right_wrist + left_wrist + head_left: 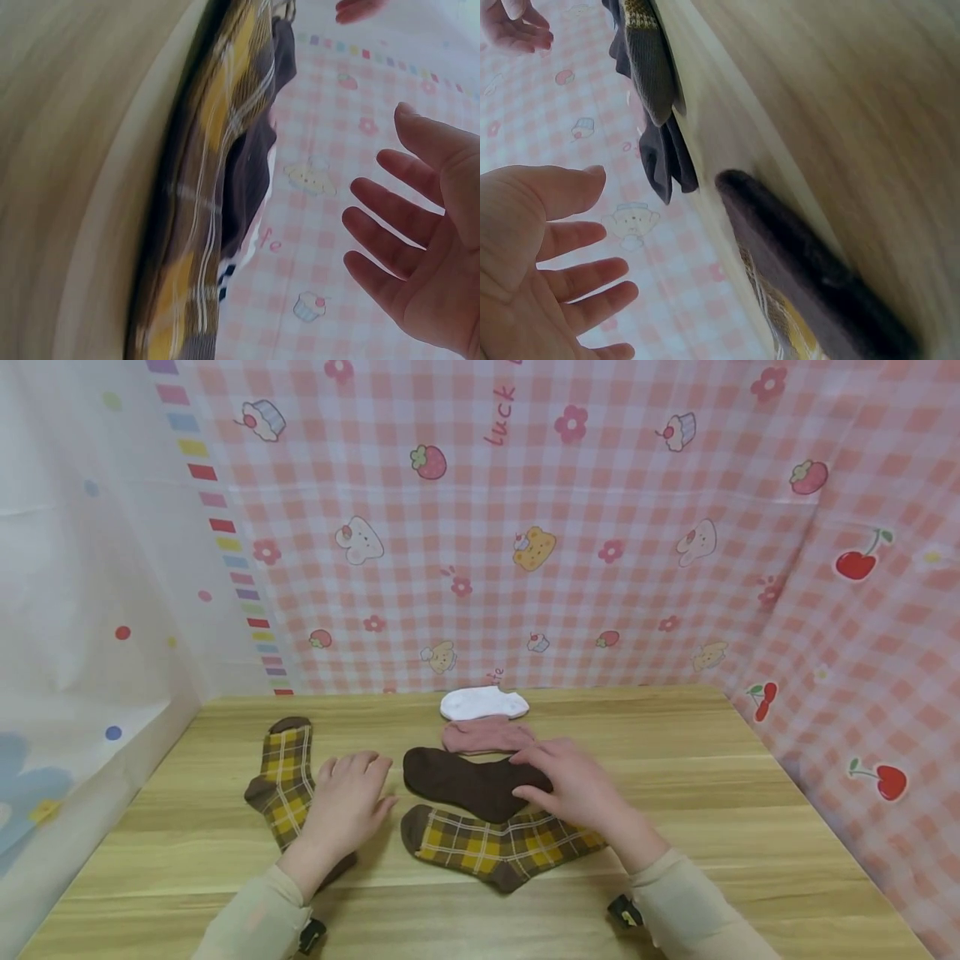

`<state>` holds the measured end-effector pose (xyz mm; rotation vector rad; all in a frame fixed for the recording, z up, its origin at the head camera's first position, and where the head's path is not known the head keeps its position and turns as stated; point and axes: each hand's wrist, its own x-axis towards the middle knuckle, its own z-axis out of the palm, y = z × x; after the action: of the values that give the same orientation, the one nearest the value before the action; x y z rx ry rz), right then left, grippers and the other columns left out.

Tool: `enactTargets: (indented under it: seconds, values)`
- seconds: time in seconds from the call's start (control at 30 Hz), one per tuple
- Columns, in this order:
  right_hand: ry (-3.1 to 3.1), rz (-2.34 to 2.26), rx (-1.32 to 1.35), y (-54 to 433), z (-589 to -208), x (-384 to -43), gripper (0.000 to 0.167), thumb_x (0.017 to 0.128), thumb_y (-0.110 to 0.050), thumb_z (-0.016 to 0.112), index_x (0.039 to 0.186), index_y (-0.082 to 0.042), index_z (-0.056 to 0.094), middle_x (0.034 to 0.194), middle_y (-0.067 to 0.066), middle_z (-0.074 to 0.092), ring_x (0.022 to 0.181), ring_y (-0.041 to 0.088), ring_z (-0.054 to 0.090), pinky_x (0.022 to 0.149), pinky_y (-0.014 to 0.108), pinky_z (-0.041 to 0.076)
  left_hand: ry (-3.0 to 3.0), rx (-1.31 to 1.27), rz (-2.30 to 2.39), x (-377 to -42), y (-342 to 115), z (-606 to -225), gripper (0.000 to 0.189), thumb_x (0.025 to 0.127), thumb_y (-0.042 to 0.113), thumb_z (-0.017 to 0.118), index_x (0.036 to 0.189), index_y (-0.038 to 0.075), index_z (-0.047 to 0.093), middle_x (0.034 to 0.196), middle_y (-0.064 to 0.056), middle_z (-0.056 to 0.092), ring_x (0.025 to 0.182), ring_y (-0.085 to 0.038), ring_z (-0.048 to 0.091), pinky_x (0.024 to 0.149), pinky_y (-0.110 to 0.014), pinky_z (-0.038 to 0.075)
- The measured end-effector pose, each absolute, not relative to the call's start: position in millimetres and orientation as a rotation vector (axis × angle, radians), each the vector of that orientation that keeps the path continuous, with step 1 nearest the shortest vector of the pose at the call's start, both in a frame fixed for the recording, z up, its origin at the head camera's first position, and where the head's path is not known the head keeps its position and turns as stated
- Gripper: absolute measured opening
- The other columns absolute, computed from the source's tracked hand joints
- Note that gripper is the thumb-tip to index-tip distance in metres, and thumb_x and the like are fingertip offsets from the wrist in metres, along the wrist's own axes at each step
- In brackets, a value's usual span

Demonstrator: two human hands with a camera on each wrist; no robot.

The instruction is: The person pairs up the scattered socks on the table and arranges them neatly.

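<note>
My left hand (347, 802), fingers apart and relaxed, is over the right edge of a yellow-and-brown plaid sock (285, 760) lying lengthwise at the left. The left wrist view shows nothing in that hand (540, 255). Above the right end of a dark brown sock (457, 777) is my right hand (577, 785), also with loosely spread fingers. Nothing lies in its palm in the right wrist view (427, 217). A second plaid sock (480, 847) lies crosswise in front of the brown one, its right end partly behind my right wrist.
Behind the brown sock lie a pink sock (483, 735) and a white low-cut sock (480, 703), forming a column towards the back edge. The wooden table (712, 827) meets a pink checked cloth (480, 610) behind, with cloth at both sides too.
</note>
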<state>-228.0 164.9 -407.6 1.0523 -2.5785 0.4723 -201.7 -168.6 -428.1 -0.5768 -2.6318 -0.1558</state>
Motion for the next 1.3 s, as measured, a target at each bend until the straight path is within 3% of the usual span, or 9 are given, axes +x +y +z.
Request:
enactTargets:
  seconds: [0.47,0.7,1.3]
  values:
    - [-2.56,0.537,1.225,125,-405,-219,0.039,0.088,-0.033,0.076,0.12,-0.013,0.068,0.116,-0.001,0.066,0.113,0.018,0.059,0.093,0.037,0.05,-2.678,-0.464,-0.216,-206,-201,-423,0.049,0.082,0.021,0.081,0.121,-0.002,0.062,0.122,-0.025,0.06,0.112,-0.045,0.056,0.099,-0.069,0.034]
    - [-2.536,0.528,1.302,104,-400,-216,0.039,0.089,-0.034,0.076,0.121,-0.014,0.067,0.118,-0.001,0.066,0.116,0.018,0.057,0.1,0.035,0.045,-2.704,-0.414,-0.217,-208,-219,-418,0.049,0.084,0.021,0.079,0.123,-0.003,0.06,0.121,-0.027,0.059,0.111,-0.047,0.055,0.097,-0.072,0.034]
    - [-2.472,0.297,1.464,43,-400,-201,0.044,0.088,-0.041,0.075,0.124,-0.019,0.066,0.12,-0.005,0.065,0.114,0.012,0.057,0.1,0.023,0.042,-2.773,-0.289,-0.316,-224,-255,-414,0.047,0.088,0.018,0.073,0.126,-0.005,0.058,0.128,-0.034,0.053,0.114,-0.055,0.049,0.095,-0.074,0.029]
